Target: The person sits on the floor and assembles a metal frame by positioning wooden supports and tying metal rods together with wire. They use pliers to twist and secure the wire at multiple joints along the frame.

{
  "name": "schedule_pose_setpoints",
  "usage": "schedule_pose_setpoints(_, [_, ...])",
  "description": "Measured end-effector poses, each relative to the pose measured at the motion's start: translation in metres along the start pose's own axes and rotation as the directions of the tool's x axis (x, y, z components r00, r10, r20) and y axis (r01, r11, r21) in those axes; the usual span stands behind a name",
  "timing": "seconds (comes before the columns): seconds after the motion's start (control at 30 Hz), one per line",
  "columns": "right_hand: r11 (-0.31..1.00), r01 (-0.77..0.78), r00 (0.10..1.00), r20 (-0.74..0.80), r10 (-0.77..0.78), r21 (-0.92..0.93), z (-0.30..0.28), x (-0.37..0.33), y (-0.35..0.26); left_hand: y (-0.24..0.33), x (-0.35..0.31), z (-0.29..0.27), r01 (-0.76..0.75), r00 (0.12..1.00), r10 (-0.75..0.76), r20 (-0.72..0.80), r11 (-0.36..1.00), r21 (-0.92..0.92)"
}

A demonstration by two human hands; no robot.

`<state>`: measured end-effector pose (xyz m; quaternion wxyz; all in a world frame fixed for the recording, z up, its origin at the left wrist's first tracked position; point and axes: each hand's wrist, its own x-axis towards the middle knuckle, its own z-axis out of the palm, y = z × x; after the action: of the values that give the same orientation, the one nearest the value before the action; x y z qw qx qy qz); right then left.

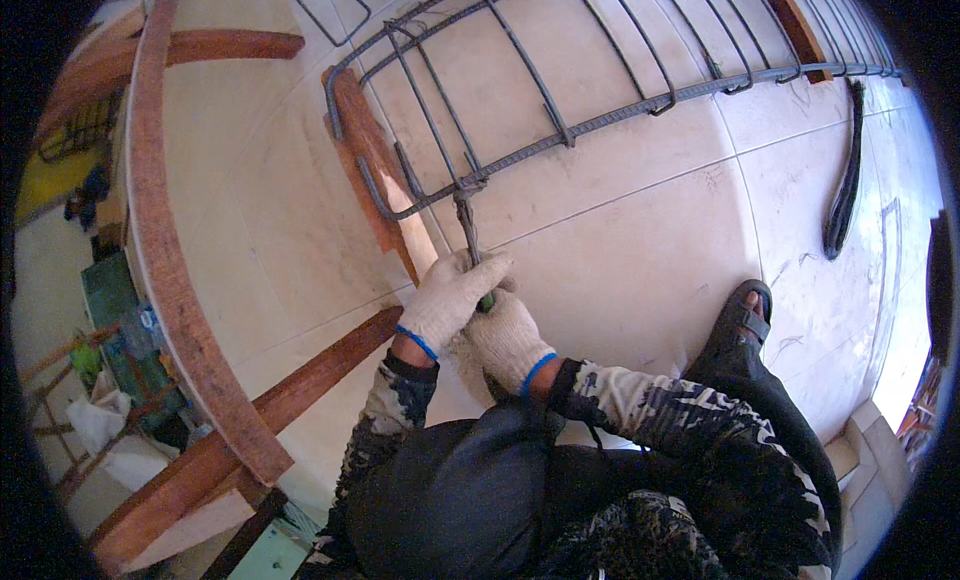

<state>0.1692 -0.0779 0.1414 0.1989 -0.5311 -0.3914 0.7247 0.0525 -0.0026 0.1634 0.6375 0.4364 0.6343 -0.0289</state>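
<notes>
Left hand (pixel 447 298) and right hand (pixel 507 342): grip of both closed on the metal hand tool (pixel 467 232). Tool's long axis runs near to far, its far end at the rebar cage's (pixel 610 123) near-left edge. Left hand lies nearer the cage.

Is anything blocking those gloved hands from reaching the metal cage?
Nothing visible does. The left hand and right hand grip a tool whose tip reaches the metal cage; the wooden plank under its end lies off to the left.

tool handle (pixel 487 302) hidden (mostly), steel cage (pixel 567 137) cut off above
</notes>
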Motion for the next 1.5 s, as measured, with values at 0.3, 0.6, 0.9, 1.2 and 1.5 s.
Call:
schedule_pose_setpoints(0.3, [0.211,-0.404,0.902,0.427,-0.073,0.890,-0.010,-0.016,0.028,-0.064,0.044,-0.005,0.079,0.906,0.244,0.346,0.707,-0.703])
schedule_pose_setpoints(0.6, [0.990,-0.085,0.921,-0.389,0.034,-0.115,-0.017,-0.021,0.022,-0.049,0.032,0.024,-0.181,0.969,0.202,0.145,0.973,-0.145])
schedule_pose_setpoints(0.9, [0.567,-0.326,0.944,-0.290,0.156,-0.757,-0.266,-0.151,0.049,-0.013,0.038,0.132,-0.312,0.889,0.333,0.313,0.943,-0.117])
schedule_pose_setpoints(1.2, [0.604,-0.675,0.411,-0.896,-0.170,-0.424,-0.476,-0.234,0.147,0.099,0.023,0.121,-0.293,0.896,0.193,0.401,0.934,0.205])
schedule_pose_setpoints(1.5, [0.856,-0.379,0.242,-0.931,-0.274,-0.351,-0.455,-0.220,0.182,0.231,0.021,0.187,-0.591,0.791,0.185,0.583,0.474,0.652])
